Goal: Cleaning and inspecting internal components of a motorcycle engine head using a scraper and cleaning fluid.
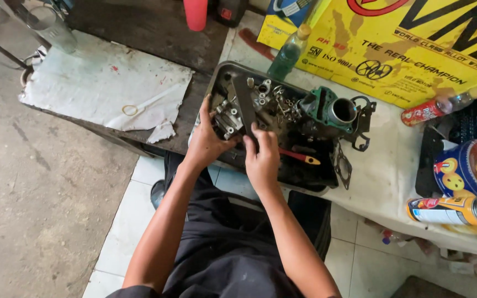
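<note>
- The left hand (205, 140) wraps around the near side of a grey metal engine part (228, 113) at the left end of the black tray (216, 74), fingers curled onto it and gripping it.
- The right hand (261, 157) presses its fingers on a dark flat bar (245, 105) that lies across that part; whether the fingers close around the bar or only push on it, I cannot tell.
- The engine part sits inside the tray, which rests on the cloth-covered table (382, 171) in front of the seated person.
- Judging by the tray, the work looks partway along: the engine is already in pieces, with loose bolts (285, 107) heaped in the middle, and the part in hand not yet lifted out.
- One green cylinder block (327, 110) stands at the right end of the tray.
- One tool with a red handle (299, 156) lies just right of the right hand.
- Two dark gaskets show: one (364, 124) hanging over the tray's right edge, one (342, 165) at its near corner.
- Two bottles are in view, a green one (287, 55) behind the tray and a red-labelled one (432, 110) lying to the right.
- One spray can (451, 211) and one round blue tin (473, 168) lie at the right.
</note>
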